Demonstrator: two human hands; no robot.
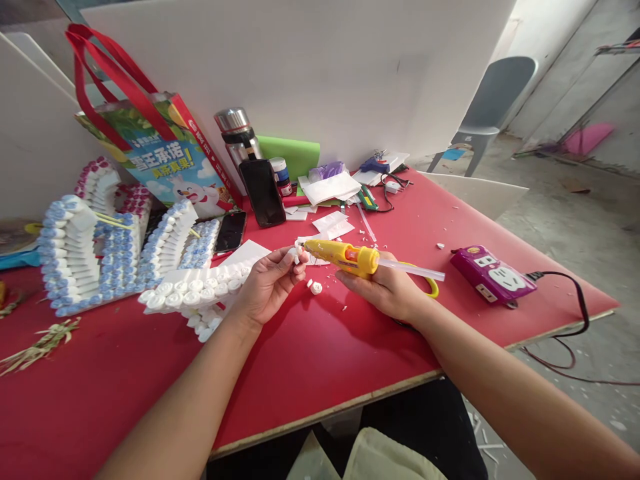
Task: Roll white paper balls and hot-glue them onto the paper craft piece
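Note:
My left hand [273,283] pinches a small white flower [296,253] between thumb and fingers. A yellow glue gun [343,257] is gripped in my right hand [383,290], its nozzle pointing left at the flower; whether the tip touches it I cannot tell. A clear glue stick [413,268] sticks out of the gun's back end. Just below the nozzle, a loose white flower [316,288] lies on the red table. Left of my left hand stands a white piece covered in rows of similar flowers [200,290].
Blue-and-white flowered pieces [115,253] stand at the left, before a colourful bag [175,160]. A phone [261,192] leans by a steel flask [235,127]. Paper pieces [333,190] and a green cutter [367,198] lie behind. A purple power strip [493,275] sits right, its cable over the table edge.

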